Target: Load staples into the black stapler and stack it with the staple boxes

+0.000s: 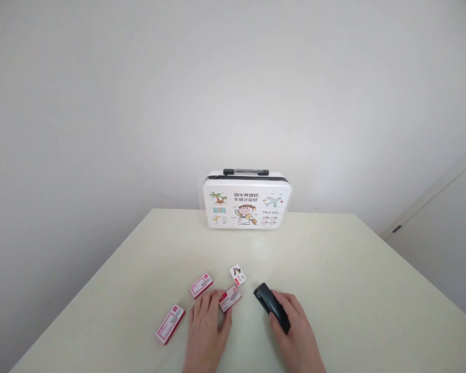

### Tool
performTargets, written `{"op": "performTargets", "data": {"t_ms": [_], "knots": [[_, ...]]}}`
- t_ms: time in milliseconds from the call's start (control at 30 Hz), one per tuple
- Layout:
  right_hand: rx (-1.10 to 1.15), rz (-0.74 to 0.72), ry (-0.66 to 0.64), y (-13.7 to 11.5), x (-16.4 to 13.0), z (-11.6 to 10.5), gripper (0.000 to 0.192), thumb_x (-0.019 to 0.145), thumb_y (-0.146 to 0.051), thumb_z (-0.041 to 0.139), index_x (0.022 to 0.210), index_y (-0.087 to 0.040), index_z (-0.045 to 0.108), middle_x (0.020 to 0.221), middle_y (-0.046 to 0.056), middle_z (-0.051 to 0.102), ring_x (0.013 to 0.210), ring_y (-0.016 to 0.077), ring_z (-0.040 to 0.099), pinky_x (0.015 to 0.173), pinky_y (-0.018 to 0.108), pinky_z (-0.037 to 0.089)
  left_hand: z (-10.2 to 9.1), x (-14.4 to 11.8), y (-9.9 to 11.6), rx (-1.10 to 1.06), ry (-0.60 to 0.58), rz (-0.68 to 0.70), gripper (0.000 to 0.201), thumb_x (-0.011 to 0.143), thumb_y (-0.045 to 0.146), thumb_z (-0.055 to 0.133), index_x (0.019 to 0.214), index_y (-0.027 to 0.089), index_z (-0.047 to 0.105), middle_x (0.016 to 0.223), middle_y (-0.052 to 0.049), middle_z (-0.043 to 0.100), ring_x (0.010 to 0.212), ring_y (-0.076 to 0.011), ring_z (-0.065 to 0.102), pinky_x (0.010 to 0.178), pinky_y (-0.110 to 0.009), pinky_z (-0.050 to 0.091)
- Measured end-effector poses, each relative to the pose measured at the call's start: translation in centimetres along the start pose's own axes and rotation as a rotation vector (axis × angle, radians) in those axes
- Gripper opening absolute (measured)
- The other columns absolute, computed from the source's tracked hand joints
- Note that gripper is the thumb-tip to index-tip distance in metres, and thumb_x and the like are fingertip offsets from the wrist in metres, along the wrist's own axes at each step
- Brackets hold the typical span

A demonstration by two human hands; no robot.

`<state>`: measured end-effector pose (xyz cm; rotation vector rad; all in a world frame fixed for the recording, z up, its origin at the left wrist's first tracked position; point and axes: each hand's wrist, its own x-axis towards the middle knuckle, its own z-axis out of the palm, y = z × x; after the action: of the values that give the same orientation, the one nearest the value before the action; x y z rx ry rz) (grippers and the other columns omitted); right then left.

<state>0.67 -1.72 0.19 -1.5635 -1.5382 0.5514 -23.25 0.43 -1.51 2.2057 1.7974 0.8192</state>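
My right hand (297,331) is wrapped round a black stapler (271,304), which lies slanted with its far end towards the upper left. My left hand (206,325) grips a red-and-white staple box (231,298) between thumb and fingers, low over or on the table. Just beyond that box is a smaller white box (237,274) with a dark picture and red print; whether the two touch I cannot tell. Two more red-and-white staple boxes lie left of my left hand: one box (201,285) beyond my fingertips, the other box (170,324) nearer to me.
A white carry case (233,220) with cartoon prints and a black handle stands upright at the back of the pale table (318,248). Behind it rises a plain wall (233,88). The table's side edges slope away left and right.
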Motion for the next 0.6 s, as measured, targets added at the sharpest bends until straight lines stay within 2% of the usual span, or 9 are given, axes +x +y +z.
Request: {"op": "performTargets", "data": {"t_ms": [100, 167, 233, 300, 400, 433, 500, 600], "knots": [[-0.02, -0.029, -0.05, -1.1, 0.5, 0.2, 0.046, 0.089, -0.027, 0.054, 0.133, -0.034, 0.066, 0.129, 0.006, 0.068, 0.12, 0.0286, 0.064, 0.109, 0.048, 0.05, -0.5, -2.0, -1.4, 0.001, -0.083, 0.088, 0.038, 0.092, 0.036, 0.062, 0.13, 0.037, 0.063, 0.141, -0.005, 0.059, 0.13, -0.0319, 0.053, 0.106, -0.054, 0.047], [-0.02, -0.076, -0.114, -2.3, 0.9, 1.1, 0.046, 0.089, -0.027, 0.057, 0.134, -0.036, 0.065, 0.129, 0.005, 0.068, 0.122, 0.0295, 0.063, 0.118, 0.056, 0.039, -0.5, -3.3, -2.1, 0.023, -0.151, 0.202, 0.053, 0.085, 0.044, 0.072, 0.137, 0.041, 0.059, 0.153, -0.005, 0.051, 0.135, -0.0357, 0.051, 0.108, -0.059, 0.046], [-0.019, -0.118, -0.175, -3.8, 1.1, 2.6, 0.048, 0.086, -0.028, 0.065, 0.134, -0.037, 0.065, 0.128, 0.004, 0.069, 0.122, 0.0315, 0.062, 0.122, 0.063, 0.029, -0.1, -4.1, -2.6, 0.064, -0.197, 0.294, 0.073, 0.081, 0.055, 0.075, 0.148, 0.044, 0.048, 0.161, -0.005, 0.043, 0.139, -0.0398, 0.048, 0.11, -0.064, 0.044], [-0.019, -0.132, -0.21, -5.4, 1.3, 4.3, 0.044, 0.083, -0.027, 0.07, 0.126, -0.036, 0.069, 0.121, 0.004, 0.072, 0.118, 0.0317, 0.063, 0.121, 0.065, 0.028, 0.4, -4.4, -3.1, 0.081, -0.218, 0.349, 0.086, 0.08, 0.064, 0.072, 0.156, 0.043, 0.037, 0.161, -0.006, 0.042, 0.14, -0.0407, 0.048, 0.112, -0.066, 0.042], [0.009, -0.114, -0.17, -7.2, 1.4, 6.1, 0.022, 0.083, -0.024, 0.069, 0.101, -0.033, 0.076, 0.101, 0.002, 0.074, 0.104, 0.0281, 0.067, 0.12, 0.064, 0.027, 0.4, -4.2, -3.5, 0.057, -0.225, 0.369, 0.092, 0.082, 0.066, 0.07, 0.16, 0.04, 0.028, 0.156, -0.005, 0.05, 0.14, -0.0375, 0.05, 0.115, -0.064, 0.041], [0.053, -0.093, -0.143, -7.5, 1.6, 6.2, 0.016, 0.084, -0.024, 0.068, 0.096, -0.032, 0.076, 0.097, 0.001, 0.074, 0.1, 0.0269, 0.068, 0.12, 0.063, 0.028, 0.3, -4.1, -3.6, 0.059, -0.227, 0.359, 0.091, 0.083, 0.063, 0.07, 0.16, 0.039, 0.027, 0.155, -0.005, 0.051, 0.14, -0.0364, 0.05, 0.116, -0.064, 0.04], [0.222, 0.004, -0.089, -7.8, 2.1, 5.9, 0.013, 0.086, -0.032, 0.069, 0.096, -0.03, 0.076, 0.098, 0.002, 0.075, 0.097, 0.026, 0.068, 0.113, 0.057, 0.04, -0.2, -4.0, -3.7, 0.089, -0.22, 0.33, 0.088, 0.085, 0.058, 0.069, 0.16, 0.039, 0.027, 0.157, -0.004, 0.048, 0.141, -0.0354, 0.05, 0.117, -0.066, 0.038], [0.568, 0.24, 0.044, -6.7, 3.2, 4.0, 0.029, 0.086, -0.048, 0.07, 0.103, -0.025, 0.076, 0.109, 0.006, 0.077, 0.105, 0.0268, 0.069, 0.099, 0.043, 0.053, -1.0, -3.8, -3.8, 0.146, -0.165, 0.339, 0.08, 0.086, 0.048, 0.068, 0.157, 0.036, 0.033, 0.157, -0.005, 0.048, 0.14, -0.0339, 0.052, 0.118, -0.065, 0.038]]}}
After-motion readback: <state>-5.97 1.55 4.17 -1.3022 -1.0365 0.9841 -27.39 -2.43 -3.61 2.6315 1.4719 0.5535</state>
